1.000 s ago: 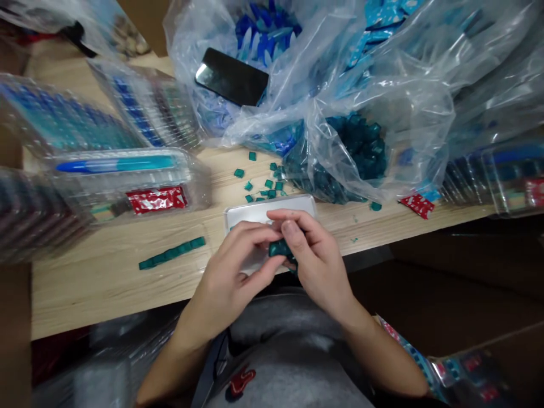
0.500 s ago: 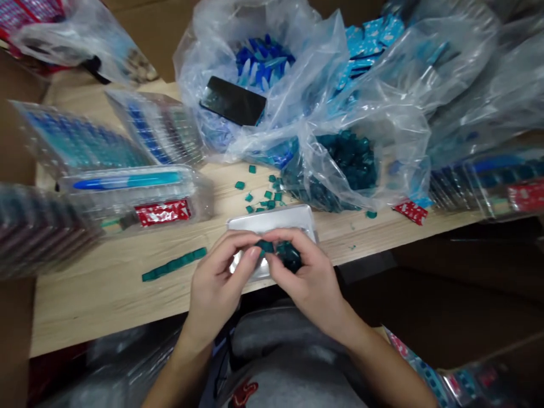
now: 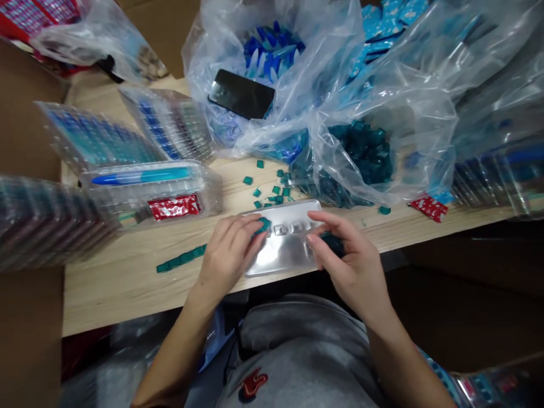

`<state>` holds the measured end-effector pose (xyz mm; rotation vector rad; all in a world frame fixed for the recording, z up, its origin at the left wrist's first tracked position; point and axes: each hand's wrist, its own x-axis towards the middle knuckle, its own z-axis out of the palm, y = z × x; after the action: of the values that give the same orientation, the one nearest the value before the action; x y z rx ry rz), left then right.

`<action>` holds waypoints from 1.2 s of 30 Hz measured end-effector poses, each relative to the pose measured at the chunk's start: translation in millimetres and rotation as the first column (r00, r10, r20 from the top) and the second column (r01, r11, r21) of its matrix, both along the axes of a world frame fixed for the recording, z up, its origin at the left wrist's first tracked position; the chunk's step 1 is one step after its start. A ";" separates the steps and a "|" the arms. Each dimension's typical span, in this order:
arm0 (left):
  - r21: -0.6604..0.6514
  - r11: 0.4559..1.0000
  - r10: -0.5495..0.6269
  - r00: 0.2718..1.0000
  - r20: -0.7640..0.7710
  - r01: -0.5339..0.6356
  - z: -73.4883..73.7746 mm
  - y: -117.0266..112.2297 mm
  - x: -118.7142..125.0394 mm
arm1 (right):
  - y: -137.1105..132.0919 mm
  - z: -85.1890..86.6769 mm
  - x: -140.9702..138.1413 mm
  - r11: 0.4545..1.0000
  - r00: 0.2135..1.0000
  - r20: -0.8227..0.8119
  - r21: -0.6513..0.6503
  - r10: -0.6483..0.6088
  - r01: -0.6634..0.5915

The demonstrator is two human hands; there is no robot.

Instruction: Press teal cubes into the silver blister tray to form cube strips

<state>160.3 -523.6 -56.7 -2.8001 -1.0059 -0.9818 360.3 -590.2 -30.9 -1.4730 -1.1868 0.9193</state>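
A clear plastic blister tray [image 3: 278, 258] with small square hollows lies at the table's front edge. Over its left end, my left hand [image 3: 227, 249] pinches a small teal piece [image 3: 263, 225]. At the tray's right side is my right hand [image 3: 351, 258], thumb and forefinger apart, its other fingers curled around dark teal pieces [image 3: 334, 243]; how many cannot be seen. A teal segmented strip [image 3: 181, 259] rests left of my left hand, which partly hides its end. Behind the tray, several loose teal squares [image 3: 278, 191] are scattered.
Open plastic bags hold dark teal pieces [image 3: 365, 153] and blue pieces [image 3: 272, 51]. A phone [image 3: 241, 94] lies on one bag. Packed blister packs [image 3: 144, 192] stand at left, with more at right. A red packet [image 3: 430, 207] lies near the front edge.
My hands have parted: the left carries a teal piece to the tray's left end, the right has moved right with the dark pieces. The tray's hollows now show. The whole view has shifted slightly.
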 end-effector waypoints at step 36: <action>-0.562 0.806 0.039 0.931 0.364 0.186 41.5 -15.8 36.3 | 10.0 7.3 -14.8 0.970 0.831 -0.536 -0.083 0.149 -0.228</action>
<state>196.6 -539.4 -15.2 -3.2335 -1.4798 -1.4556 345.6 -580.2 -23.7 -1.1086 -0.8722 1.4641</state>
